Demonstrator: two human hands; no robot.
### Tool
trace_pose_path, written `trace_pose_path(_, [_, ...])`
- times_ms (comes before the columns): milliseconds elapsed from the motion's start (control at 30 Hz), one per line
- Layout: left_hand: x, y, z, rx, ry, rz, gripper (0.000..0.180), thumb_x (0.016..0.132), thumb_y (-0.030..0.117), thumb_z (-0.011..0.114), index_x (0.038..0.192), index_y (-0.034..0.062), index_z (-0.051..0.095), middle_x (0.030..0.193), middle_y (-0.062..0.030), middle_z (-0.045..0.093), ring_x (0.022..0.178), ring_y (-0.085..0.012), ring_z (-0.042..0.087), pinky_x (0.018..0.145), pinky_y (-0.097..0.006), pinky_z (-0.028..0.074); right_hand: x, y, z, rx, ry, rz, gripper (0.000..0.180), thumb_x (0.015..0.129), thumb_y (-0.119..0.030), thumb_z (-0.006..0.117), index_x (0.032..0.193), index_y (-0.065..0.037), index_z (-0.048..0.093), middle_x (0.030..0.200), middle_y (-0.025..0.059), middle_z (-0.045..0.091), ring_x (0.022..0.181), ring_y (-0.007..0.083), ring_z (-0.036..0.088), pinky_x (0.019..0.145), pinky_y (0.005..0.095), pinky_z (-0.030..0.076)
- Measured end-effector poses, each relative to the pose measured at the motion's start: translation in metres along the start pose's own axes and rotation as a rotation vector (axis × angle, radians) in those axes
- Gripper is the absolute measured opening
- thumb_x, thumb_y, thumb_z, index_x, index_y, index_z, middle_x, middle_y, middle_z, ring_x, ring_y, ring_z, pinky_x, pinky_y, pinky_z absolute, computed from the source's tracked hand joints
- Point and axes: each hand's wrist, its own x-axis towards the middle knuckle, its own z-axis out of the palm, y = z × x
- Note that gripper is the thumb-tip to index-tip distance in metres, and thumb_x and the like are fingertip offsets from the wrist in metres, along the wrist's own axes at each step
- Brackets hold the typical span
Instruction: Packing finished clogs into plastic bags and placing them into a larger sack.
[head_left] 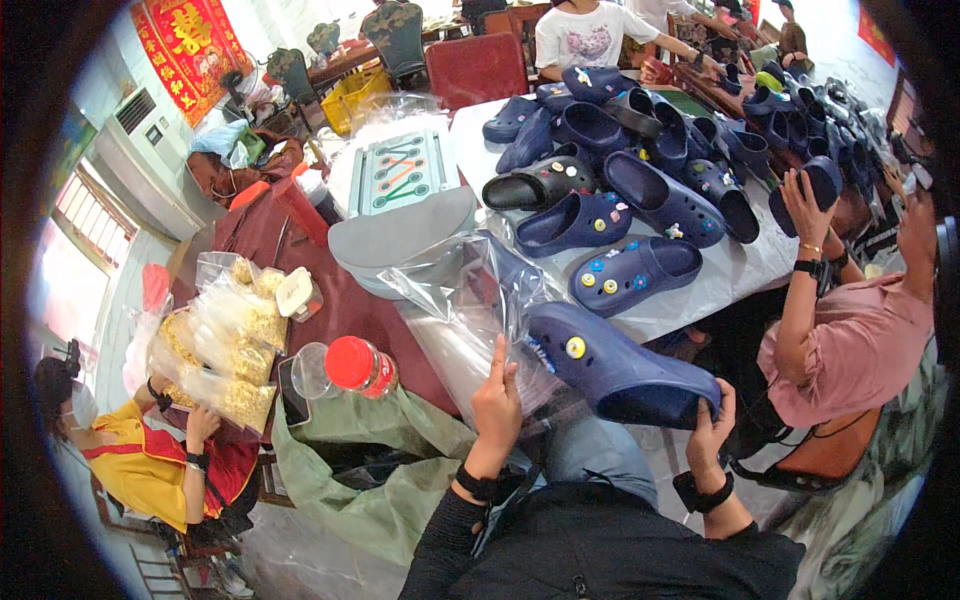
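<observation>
My right hand [711,432] grips the heel end of a navy foam clog [615,360] decorated with a yellow button-like charm. The clog lies tilted above my lap, its toe to the left. My left hand [497,403] is upright beside the toe, thumb and index finger at the edge of a clear plastic bag [500,290]. Part of the bag is behind the clog's toe, and the exact grip is hard to make out. Just beyond, several similar navy clogs [635,275] with colourful charms lie on the white-covered table [690,295].
Left of the bag are a grey rounded box [400,235], a red-lidded jar [360,367] and bags of small yellowish pieces [235,340]. Green cloth [380,480] hangs near my left arm. A person in pink [840,340] handles a clog at right; another in yellow [150,465] sits at left.
</observation>
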Motion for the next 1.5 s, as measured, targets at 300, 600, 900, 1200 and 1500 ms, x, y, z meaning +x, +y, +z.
trace_pose_path(300, [-0.006, 0.007, -0.005, 0.150, -0.075, -0.093, 0.051, 0.092, 0.021, 0.054, 0.140, 0.0144, 0.038, 0.052, -0.0171, 0.050, 0.043, -0.0339, 0.050, 0.043, -0.042, 0.038, 0.032, 0.019, -0.042, 0.343, -0.266, 0.390, 0.018, 0.085, -0.015, 0.061, 0.098, -0.003, 0.057, 0.087, -0.0017, 0.058, 0.081, 0.0077, 0.051, 0.076, 0.0224, 0.040])
trace_pose_path(600, [-0.018, -0.012, -0.009, 0.222, -0.042, 0.020, 0.052, 0.093, 0.026, 0.052, 0.141, 0.0137, 0.036, 0.049, -0.0152, 0.049, 0.040, -0.0312, 0.050, 0.040, -0.040, 0.037, -0.006, 0.030, -0.002, 0.230, -0.166, 0.420, 0.013, 0.090, -0.010, 0.058, 0.101, -0.004, 0.055, 0.090, -0.0015, 0.055, 0.085, 0.0077, 0.048, 0.079, 0.0228, 0.039])
trace_pose_path(900, [-0.028, 0.001, 0.003, 0.194, -0.091, 0.011, 0.051, 0.095, 0.027, 0.047, 0.143, 0.0144, 0.033, 0.047, -0.0150, 0.047, 0.039, -0.0308, 0.049, 0.040, -0.040, 0.037, -0.033, 0.012, 0.029, -0.067, -0.058, 0.065, 0.023, 0.090, -0.005, 0.054, 0.112, -0.001, 0.046, 0.100, 0.0057, 0.048, 0.094, 0.0143, 0.046, 0.087, 0.0254, 0.036])
trace_pose_path(1200, [-0.021, 0.003, 0.007, 0.031, -0.082, -0.001, 0.048, 0.097, 0.027, 0.045, 0.143, 0.0197, 0.033, 0.057, -0.0172, 0.054, 0.043, -0.0330, 0.050, 0.043, -0.041, 0.039, -0.040, 0.025, 0.056, -0.041, -0.175, 0.045, 0.031, 0.085, 0.003, 0.054, 0.114, 0.000, 0.043, 0.102, 0.0082, 0.046, 0.095, 0.0185, 0.046, 0.089, 0.0281, 0.036])
trace_pose_path(1500, [-0.022, 0.004, 0.010, 0.054, -0.055, 0.063, 0.049, 0.094, 0.025, 0.050, 0.141, 0.0209, 0.037, 0.053, -0.0173, 0.050, 0.042, -0.0335, 0.049, 0.042, -0.041, 0.038, -0.035, 0.038, 0.089, 0.000, -0.211, 0.125, 0.034, 0.089, -0.007, 0.057, 0.118, -0.003, 0.039, 0.105, 0.0068, 0.041, 0.096, 0.0154, 0.042, 0.089, 0.0272, 0.035])
